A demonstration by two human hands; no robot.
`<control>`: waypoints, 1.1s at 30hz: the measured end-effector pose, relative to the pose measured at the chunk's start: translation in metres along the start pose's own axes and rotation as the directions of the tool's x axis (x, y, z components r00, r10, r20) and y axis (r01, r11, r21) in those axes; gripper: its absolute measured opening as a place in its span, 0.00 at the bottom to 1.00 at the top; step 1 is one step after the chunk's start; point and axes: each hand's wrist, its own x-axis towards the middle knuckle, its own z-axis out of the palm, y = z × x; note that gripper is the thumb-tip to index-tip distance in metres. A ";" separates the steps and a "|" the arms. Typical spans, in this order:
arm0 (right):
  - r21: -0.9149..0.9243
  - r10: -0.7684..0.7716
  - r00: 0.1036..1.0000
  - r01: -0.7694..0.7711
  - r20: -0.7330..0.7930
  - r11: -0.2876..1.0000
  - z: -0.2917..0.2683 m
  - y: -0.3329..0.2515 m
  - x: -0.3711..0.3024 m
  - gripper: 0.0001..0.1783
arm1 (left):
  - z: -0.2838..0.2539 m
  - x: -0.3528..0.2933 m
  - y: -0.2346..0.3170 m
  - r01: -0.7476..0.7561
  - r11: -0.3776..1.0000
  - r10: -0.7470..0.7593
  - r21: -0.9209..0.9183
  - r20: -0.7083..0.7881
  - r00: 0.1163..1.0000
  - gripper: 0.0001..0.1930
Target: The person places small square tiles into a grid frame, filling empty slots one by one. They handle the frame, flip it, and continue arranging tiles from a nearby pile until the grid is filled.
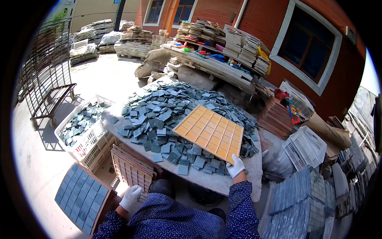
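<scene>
My right hand (236,166), in a white glove, grips the near corner of an orange-yellow grid tray (210,132). The tray's square cells hold no tiles, and it tilts above a large heap of small grey-green stone tiles (159,115) on a pale table. Low at my left side, my left hand (131,198), also gloved, rests with loosely bent fingers beside a row of upright brown grid trays (129,165). Nothing shows in its fingers. Left of that hand lies a tray filled with square tiles (81,197), on top of a stack.
A white plastic crate (81,147) of loose tiles stands left of the table (254,175). At the right are an upturned white crate (305,146) and bundled tile sheets (294,203). Stone stacks line the back, and a wheeled metal rack (47,87) stands far left.
</scene>
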 end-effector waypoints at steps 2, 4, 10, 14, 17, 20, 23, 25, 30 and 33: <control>-0.033 -0.008 0.997 0.011 0.072 0.999 0.001 0.015 -0.042 0.13 | 0.040 -0.005 0.031 -0.067 0.998 0.065 -0.019 -0.056 0.996 0.30; -0.076 0.010 0.995 -0.002 0.101 0.997 -0.005 0.019 -0.117 0.17 | 0.064 -0.013 0.049 -0.058 0.991 0.060 -0.121 0.020 0.998 0.37; -0.854 -0.144 0.989 0.104 0.034 0.509 -0.020 0.046 -0.340 0.15 | 0.106 -0.061 0.031 -0.122 0.971 0.077 0.205 0.214 0.974 0.38; -0.811 -0.002 1.000 -0.004 -0.007 0.586 -0.042 0.073 -0.385 0.15 | 0.091 -0.104 -0.003 -0.008 0.983 0.003 0.184 0.027 1.000 0.32; -0.857 -0.007 0.994 0.100 0.112 0.506 -0.043 0.074 -0.375 0.16 | 0.085 -0.097 -0.005 0.040 0.988 -0.042 0.148 0.013 0.999 0.30; -0.867 0.015 0.993 0.096 0.118 0.489 -0.038 0.075 -0.360 0.16 | 0.068 -0.066 -0.015 0.080 0.991 -0.084 0.109 0.039 0.996 0.29; -0.863 0.019 0.997 0.051 0.070 0.502 -0.036 0.078 -0.343 0.17 | 0.073 -0.047 -0.014 0.097 0.995 -0.096 -0.022 0.046 0.994 0.28; -0.859 0.011 0.999 0.029 0.040 0.512 -0.034 0.081 -0.330 0.17 | 0.073 -0.027 -0.017 0.050 0.999 -0.049 -0.015 0.072 0.996 0.27; -0.851 0.004 0.999 -0.038 -0.042 0.524 -0.035 0.092 -0.318 0.17 | 0.053 0.005 -0.013 0.056 0.985 -0.065 0.162 0.053 0.996 0.26; -0.918 0.044 0.999 0.004 0.023 0.396 -0.053 0.091 -0.327 0.18 | 0.066 -0.017 -0.009 0.056 0.992 -0.065 0.112 0.075 0.995 0.32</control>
